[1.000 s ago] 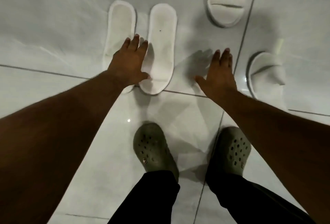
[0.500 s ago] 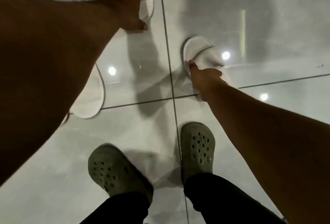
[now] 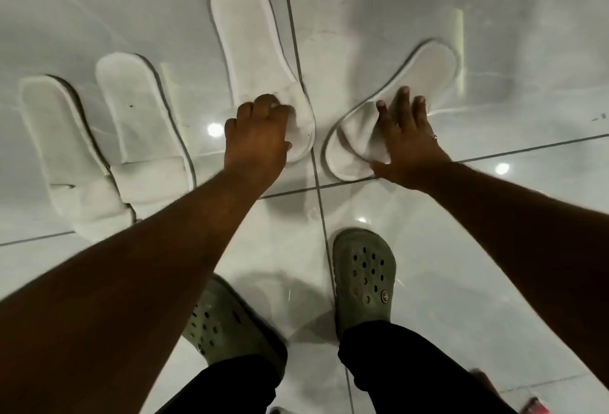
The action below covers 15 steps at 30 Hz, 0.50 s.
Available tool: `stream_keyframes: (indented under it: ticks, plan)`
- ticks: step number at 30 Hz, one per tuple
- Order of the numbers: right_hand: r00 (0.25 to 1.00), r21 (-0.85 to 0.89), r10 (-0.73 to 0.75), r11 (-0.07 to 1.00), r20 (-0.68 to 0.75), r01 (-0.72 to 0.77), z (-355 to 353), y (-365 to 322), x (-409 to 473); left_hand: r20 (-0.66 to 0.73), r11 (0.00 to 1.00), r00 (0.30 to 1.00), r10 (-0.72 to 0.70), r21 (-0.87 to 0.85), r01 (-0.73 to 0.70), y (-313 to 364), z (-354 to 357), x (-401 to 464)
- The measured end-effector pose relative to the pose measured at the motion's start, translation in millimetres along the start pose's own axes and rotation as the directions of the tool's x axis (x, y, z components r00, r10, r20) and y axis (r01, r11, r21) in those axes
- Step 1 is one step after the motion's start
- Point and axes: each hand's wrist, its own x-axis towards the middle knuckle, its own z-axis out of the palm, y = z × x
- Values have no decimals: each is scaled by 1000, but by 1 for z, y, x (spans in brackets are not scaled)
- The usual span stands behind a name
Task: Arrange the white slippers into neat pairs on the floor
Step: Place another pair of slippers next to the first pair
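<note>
Several white slippers lie on the glossy tiled floor. At the left, one slipper (image 3: 69, 153) and a second slipper (image 3: 141, 120) sit side by side, toes toward me. My left hand (image 3: 257, 136) is curled around the toe band of a third slipper (image 3: 250, 41) near the middle. My right hand (image 3: 405, 136) presses flat, fingers spread, on the toe band of a fourth slipper (image 3: 425, 70), which lies angled to the upper right. The third and fourth slippers are apart, toes close together.
My own feet in olive-green clogs, the left clog (image 3: 224, 321) and the right clog (image 3: 362, 275), stand just below the slippers. Dark tile grout lines (image 3: 296, 51) cross the floor. A pink object (image 3: 537, 407) shows at the bottom right corner.
The view swung back so the left pair is in sight again. Both hands moved onto the two loose slippers, and those slippers now lie nearer each other with toes toward me.
</note>
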Motion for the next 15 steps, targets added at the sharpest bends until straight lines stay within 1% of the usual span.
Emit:
stream_keyframes:
  ticks: [2,4,6,8,10,11,13,15]
  plan:
    - [997,-40,-68,997,25,69,-6,7,-1,-43,998,997,-65,18,66,-6,-3,6]
    - [996,-29,-83,996,39,84,-10,3,2,47,992,990,-129,15,129,-14,-7,19]
    - [991,-49,-132,990,37,134,-12,-5,9,175,995,980,-95,27,91,-19,-9,30]
    - [975,-108,-222,969,22,223,-17,-8,16,241,1000,970,-21,28,15,-20,-8,33]
    - [953,-165,-304,939,8,301,-20,-6,20,251,999,968,27,27,-34,-17,-2,28]
    - [944,-183,-330,928,1,324,-21,-3,20,251,999,967,31,11,-35,-14,2,23]
    - [934,-205,-357,914,1,350,-22,3,19,246,999,969,12,-40,-3,-5,11,13]
    - [925,-221,-380,901,13,373,-20,7,17,228,998,974,-2,-58,15,5,18,3]
